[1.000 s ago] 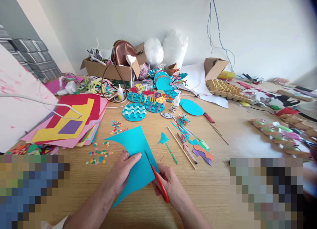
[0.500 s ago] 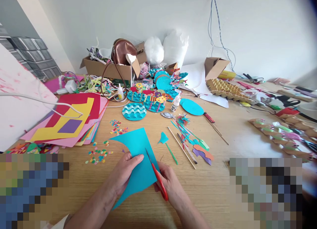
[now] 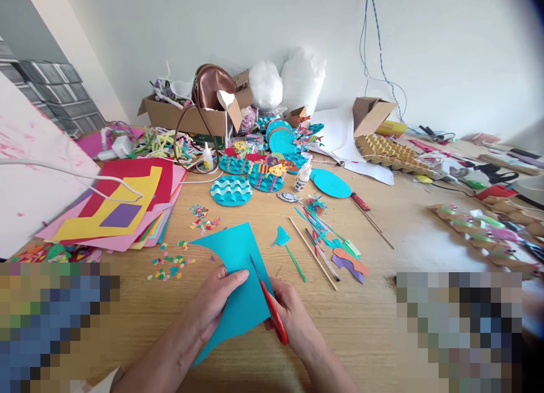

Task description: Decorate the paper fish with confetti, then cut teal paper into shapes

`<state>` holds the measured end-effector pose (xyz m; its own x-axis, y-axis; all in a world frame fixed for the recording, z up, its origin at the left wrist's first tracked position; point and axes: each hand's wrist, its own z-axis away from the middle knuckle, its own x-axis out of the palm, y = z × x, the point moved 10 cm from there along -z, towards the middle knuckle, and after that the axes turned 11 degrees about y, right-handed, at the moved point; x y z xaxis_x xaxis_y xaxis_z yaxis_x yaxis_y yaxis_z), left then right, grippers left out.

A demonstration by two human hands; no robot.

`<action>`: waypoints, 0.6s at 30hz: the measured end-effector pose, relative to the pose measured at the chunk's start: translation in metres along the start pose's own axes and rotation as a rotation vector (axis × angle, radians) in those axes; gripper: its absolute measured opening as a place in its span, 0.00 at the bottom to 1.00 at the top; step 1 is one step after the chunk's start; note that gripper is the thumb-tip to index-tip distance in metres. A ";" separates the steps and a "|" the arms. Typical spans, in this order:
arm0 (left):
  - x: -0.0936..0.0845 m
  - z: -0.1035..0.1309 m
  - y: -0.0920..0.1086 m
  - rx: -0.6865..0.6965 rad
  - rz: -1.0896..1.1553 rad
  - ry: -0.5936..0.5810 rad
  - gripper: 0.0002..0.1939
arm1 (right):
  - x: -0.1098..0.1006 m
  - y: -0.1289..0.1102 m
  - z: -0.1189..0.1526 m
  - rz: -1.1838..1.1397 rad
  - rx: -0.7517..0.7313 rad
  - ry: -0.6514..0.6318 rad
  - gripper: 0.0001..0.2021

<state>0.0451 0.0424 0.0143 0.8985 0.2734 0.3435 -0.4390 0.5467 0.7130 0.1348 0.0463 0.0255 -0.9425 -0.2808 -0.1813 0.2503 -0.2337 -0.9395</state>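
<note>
The left hand pinched curved-edged blue paper; the right hand gripped red scissors. One blade crossed the sheet, apparently mid-cut.

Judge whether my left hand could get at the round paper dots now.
Probably yes: nothing stands between the left hand and the paper dots, but that hand grips the blue paper.

Wooden table under colored paper sheets

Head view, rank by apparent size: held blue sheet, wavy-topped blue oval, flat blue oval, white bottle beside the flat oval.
1. Held blue sheet
2. Wavy-topped oval and flat oval: too alike to rank
3. White bottle
</note>
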 end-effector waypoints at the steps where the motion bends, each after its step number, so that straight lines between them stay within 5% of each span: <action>1: 0.002 0.001 -0.001 -0.011 0.009 -0.012 0.09 | 0.001 -0.002 0.000 -0.017 -0.001 -0.008 0.25; 18: 0.009 0.006 -0.008 -0.057 0.027 -0.050 0.09 | -0.005 0.001 -0.002 0.042 -0.100 0.048 0.27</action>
<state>0.0573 0.0355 0.0155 0.8848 0.2496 0.3935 -0.4617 0.5843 0.6674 0.1395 0.0500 0.0252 -0.9416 -0.2433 -0.2328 0.2690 -0.1274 -0.9547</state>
